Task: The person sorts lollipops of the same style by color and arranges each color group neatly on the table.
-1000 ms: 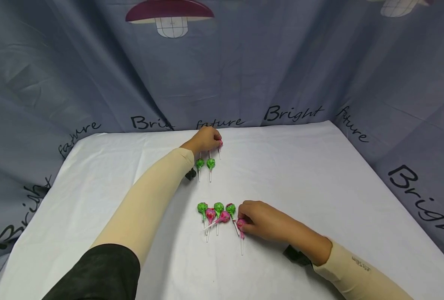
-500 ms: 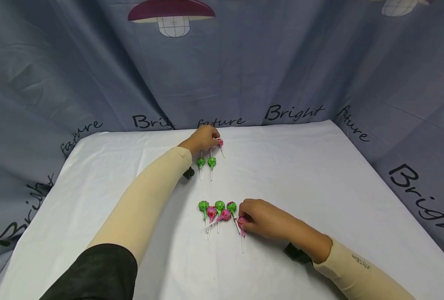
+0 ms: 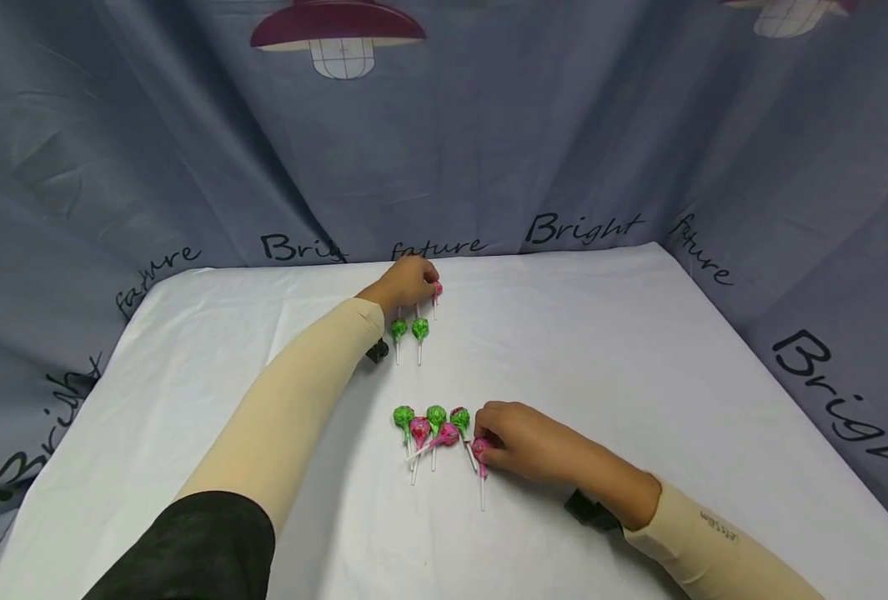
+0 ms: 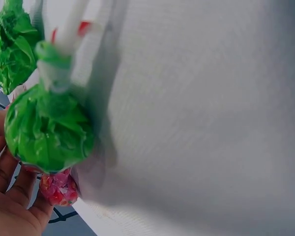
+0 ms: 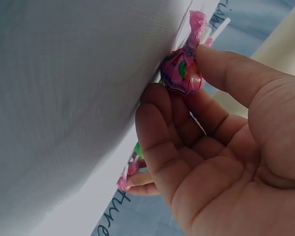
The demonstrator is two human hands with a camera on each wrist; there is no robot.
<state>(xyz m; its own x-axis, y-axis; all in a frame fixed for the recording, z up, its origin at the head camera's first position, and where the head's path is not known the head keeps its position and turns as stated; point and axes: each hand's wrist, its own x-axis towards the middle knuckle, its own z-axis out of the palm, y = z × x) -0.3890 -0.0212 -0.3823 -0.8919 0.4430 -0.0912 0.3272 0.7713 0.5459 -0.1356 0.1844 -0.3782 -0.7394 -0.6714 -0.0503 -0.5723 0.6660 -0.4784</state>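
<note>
At the far side of the table, my left hand point(image 3: 408, 282) pinches the head of a pink lollipop point(image 3: 437, 289); its stick points toward me. Two green lollipops point(image 3: 420, 328) lie just in front of that hand, and one green lollipop point(image 4: 48, 129) looms large in the left wrist view. Nearer to me, my right hand point(image 3: 522, 440) holds another pink lollipop point(image 5: 183, 73) between thumb and fingers, its stick lying toward me. Left of it is a cluster of green lollipops point(image 3: 436, 417) and pink lollipops point(image 3: 449, 434), some with crossing sticks.
A white cloth covers the table point(image 3: 601, 350). Behind and beside it hangs a grey-blue curtain point(image 3: 534, 125) with printed lamps and lettering. Black wrist cameras point(image 3: 592, 510) sit under the wrists, close to the cloth.
The far pink lollipop's stick swung to the right half a second ago and now points nearly straight toward me again. My right hand stays on its pink lollipop.
</note>
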